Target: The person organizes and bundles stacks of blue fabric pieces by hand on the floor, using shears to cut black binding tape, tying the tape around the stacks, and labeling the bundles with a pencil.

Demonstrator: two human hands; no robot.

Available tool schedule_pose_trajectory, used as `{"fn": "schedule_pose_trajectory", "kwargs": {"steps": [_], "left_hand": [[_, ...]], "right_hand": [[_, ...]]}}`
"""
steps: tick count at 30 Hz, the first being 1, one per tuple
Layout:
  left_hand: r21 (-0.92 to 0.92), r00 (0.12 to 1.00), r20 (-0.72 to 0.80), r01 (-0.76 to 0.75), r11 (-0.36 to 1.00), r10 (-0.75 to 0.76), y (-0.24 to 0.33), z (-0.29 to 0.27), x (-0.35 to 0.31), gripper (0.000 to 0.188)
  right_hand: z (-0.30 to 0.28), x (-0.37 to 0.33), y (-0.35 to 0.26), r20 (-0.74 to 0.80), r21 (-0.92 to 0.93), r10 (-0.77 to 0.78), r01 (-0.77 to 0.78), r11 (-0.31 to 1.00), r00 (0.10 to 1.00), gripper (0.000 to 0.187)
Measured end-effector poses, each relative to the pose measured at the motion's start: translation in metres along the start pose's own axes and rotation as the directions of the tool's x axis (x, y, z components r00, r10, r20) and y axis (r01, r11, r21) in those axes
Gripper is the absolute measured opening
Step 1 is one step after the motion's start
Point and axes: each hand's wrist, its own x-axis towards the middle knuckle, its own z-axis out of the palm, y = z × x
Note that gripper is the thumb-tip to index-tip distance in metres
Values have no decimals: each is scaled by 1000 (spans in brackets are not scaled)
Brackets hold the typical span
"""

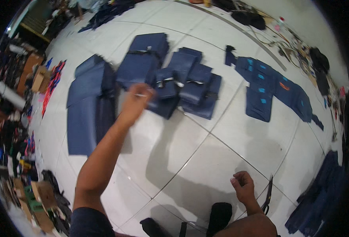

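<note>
My left hand reaches out over the floor beside stacked bundles of dark blue fabric, blurred by motion. Its fingers are drawn together, and a small pale streak shows at them; what it is I cannot make out. Just past the fingers lies a small tied bundle, with a larger tied stack behind it. Another tied bundle rests on cloth to the right. A long fabric stack sits left of my forearm. My right hand hovers low by my knee, fingers curled in, with nothing visible in them. Near it lie black scissors.
Flat dark blue cut pieces with light blue marks are spread on the white tiled floor at right. A dark cloth heap lies at lower right. Boxes and clutter line the left side; cables run along the right wall.
</note>
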Motion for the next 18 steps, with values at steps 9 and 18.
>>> {"fn": "schedule_pose_trajectory", "kwargs": {"steps": [9,18], "left_hand": [[432,511,576,473,768,-638,-14,-131,-269,70],[-516,699,-289,461,722,-654,-163,-244,-314,67]], "right_hand": [[72,-42,-2,484,-446,-15,262,856,875,30],[74,-44,-25,466,-702,4,367,611,885,33]]}}
